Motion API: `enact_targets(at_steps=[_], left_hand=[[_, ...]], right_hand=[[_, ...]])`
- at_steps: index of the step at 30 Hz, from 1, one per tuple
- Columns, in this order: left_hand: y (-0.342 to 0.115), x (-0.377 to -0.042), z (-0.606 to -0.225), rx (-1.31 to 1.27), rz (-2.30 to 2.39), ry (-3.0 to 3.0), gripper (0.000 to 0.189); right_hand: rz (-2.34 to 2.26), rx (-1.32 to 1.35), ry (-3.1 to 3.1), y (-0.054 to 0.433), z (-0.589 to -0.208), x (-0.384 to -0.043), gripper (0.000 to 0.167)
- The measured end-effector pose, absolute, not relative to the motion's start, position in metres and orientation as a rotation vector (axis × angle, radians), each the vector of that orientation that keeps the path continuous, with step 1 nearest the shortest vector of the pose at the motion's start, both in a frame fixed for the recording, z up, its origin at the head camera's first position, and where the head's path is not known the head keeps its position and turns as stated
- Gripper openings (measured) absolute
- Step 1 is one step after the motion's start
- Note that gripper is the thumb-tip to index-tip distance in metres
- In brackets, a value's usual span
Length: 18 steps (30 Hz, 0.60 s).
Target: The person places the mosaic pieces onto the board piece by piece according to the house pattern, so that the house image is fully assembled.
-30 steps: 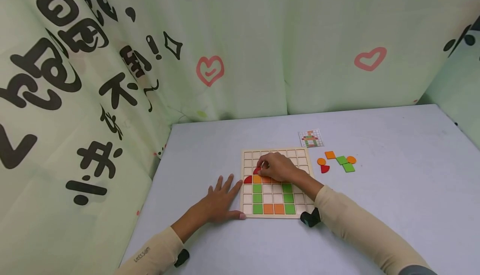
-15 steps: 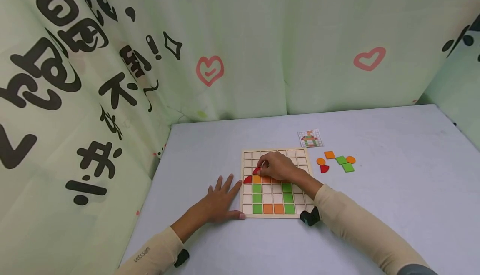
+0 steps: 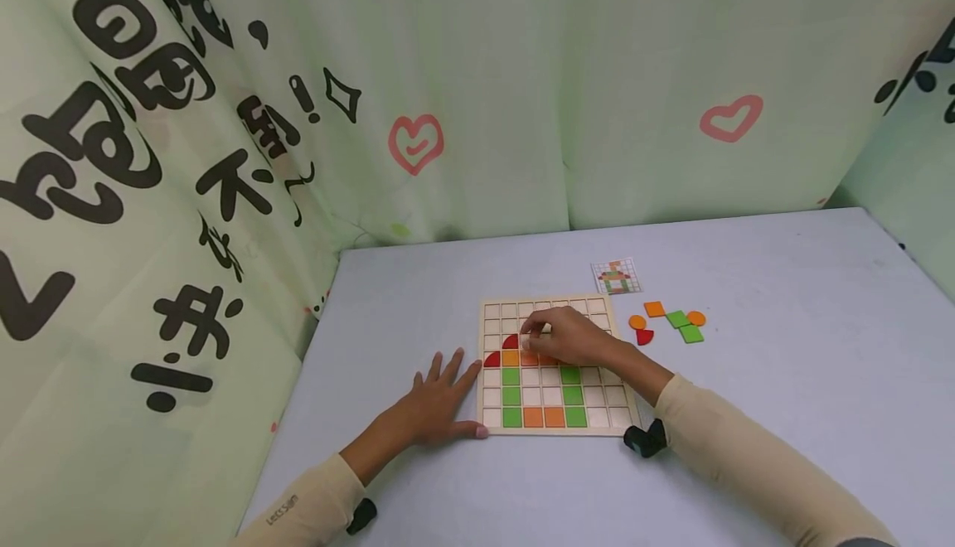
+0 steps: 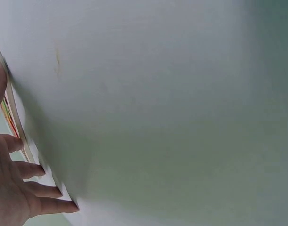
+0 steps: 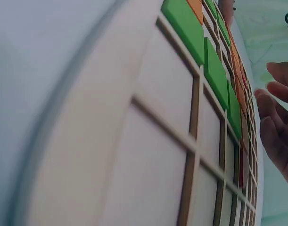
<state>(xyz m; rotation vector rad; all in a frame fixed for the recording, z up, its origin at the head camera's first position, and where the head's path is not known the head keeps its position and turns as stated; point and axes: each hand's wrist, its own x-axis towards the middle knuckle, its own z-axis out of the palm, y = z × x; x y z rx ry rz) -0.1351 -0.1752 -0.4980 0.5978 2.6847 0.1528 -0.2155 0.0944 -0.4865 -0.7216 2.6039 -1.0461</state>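
Note:
A wooden grid board [image 3: 599,417] lies flat on the table, with green squares [image 3: 511,396] and orange squares [image 3: 533,418] set in its cells. Two red quarter-round tiles sit toward its left side: a lower red tile [image 3: 492,359] and an upper red tile [image 3: 511,341] above an orange square. My left hand [image 3: 440,406] is spread flat, thumb and index finger touching the board's left edge. Just right of the upper red tile, my right hand [image 3: 564,336] hovers over the board with loosely bent fingers. In the right wrist view nothing shows between those fingers [image 5: 275,99].
Right of the board lie loose tiles: an orange square [image 3: 654,309], orange discs [image 3: 696,318], green squares [image 3: 691,334] and a red quarter-round [image 3: 645,337]. A small pattern card [image 3: 617,276] lies behind the board. A printed curtain [image 3: 492,199] hangs beyond the table.
My right hand has come off the upper red tile and shifted slightly right, its fingers loosening. The red tile stays in its cell. My left hand has not moved.

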Motion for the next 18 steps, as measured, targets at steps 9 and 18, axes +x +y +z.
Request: enact_targets(at_steps=[9,18], left_hand=[[-0.175,-0.134,-0.501,0.586,0.149,2.690,0.104],[-0.175,-0.134,-0.500,0.593,0.165,2.694,0.104]], right_hand=[[-1.094,-0.654,2.674,0.147,-0.486,-0.203,0.018],[-0.971,-0.524,2.889,0.207,-0.484,-0.189,0.014]])
